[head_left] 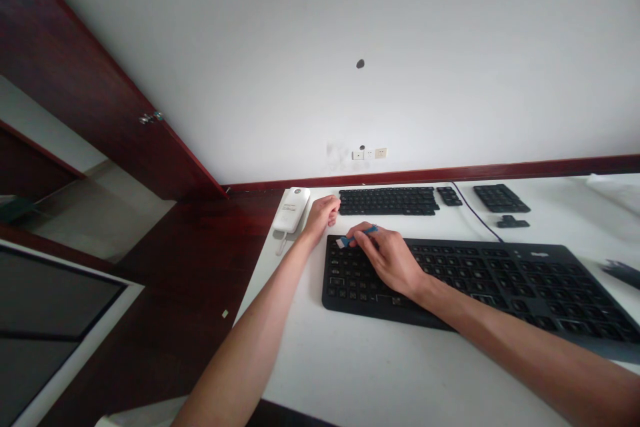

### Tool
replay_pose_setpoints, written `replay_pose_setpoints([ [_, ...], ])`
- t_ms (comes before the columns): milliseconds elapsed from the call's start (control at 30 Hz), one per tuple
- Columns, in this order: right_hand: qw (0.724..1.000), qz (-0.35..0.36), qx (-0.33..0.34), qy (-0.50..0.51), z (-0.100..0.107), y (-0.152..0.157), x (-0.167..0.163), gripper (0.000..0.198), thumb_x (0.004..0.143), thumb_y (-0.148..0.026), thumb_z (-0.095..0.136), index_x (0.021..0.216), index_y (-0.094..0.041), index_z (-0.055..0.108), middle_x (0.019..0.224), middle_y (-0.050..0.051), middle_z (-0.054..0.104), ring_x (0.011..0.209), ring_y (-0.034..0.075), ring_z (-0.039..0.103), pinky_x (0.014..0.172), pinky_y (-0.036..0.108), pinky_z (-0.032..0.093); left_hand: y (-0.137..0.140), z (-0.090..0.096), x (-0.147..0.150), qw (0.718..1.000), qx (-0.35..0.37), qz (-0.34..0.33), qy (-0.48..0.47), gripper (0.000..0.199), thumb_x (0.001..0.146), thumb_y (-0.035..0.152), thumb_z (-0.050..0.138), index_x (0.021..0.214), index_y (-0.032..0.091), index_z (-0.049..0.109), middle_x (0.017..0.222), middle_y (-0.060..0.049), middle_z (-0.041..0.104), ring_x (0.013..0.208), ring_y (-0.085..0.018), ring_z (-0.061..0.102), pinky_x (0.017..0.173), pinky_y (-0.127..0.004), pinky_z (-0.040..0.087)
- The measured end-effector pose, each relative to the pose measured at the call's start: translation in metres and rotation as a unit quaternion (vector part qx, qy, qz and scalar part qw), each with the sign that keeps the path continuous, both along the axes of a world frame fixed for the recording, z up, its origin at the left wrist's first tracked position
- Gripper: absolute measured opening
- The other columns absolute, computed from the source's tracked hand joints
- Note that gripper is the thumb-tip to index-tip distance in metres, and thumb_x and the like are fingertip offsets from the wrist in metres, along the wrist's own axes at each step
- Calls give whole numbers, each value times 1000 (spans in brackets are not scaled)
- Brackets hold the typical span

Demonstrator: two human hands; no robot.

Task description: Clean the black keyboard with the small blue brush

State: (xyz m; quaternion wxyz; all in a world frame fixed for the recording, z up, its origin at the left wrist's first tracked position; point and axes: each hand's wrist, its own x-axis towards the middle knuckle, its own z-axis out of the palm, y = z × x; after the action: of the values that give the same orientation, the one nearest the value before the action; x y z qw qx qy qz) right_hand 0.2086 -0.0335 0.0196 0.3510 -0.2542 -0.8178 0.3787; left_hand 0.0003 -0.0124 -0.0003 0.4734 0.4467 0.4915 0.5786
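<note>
My right hand (389,257) grips a small blue-handled brush (370,230) with pale bristles. The bristles touch or hover just over the top left corner of a black keyboard (460,280) whose keycaps are off, showing the bare switch sockets. Beyond the keyboard, my left hand (323,217) rests on the table with its fingers curled closed. Whether anything is inside those fingers is hidden. Right beside it, at its fingertips, begins a block of loose black keycaps (387,201) laid out in rows.
A white power bank (291,209) with a short cable lies at the table's left edge. More keycap groups (500,198) sit at the back right, past the keyboard's cable (475,210). A dark bristled object (623,272) is at the right. Wall and sockets (370,154) stand behind.
</note>
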Motion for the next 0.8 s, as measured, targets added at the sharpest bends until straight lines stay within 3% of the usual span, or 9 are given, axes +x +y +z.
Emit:
replay_pose_setpoints([
  [800,999,26,-26,-19,1,0,-2,36,110,-41,42,100,-22,71,92,2,76,83,20,72,79,31,51,-3,3,0,1000,17,-3,14,32,86,36,62,65,20,42,54,8,31,46,-6,26,46,-23,22],
])
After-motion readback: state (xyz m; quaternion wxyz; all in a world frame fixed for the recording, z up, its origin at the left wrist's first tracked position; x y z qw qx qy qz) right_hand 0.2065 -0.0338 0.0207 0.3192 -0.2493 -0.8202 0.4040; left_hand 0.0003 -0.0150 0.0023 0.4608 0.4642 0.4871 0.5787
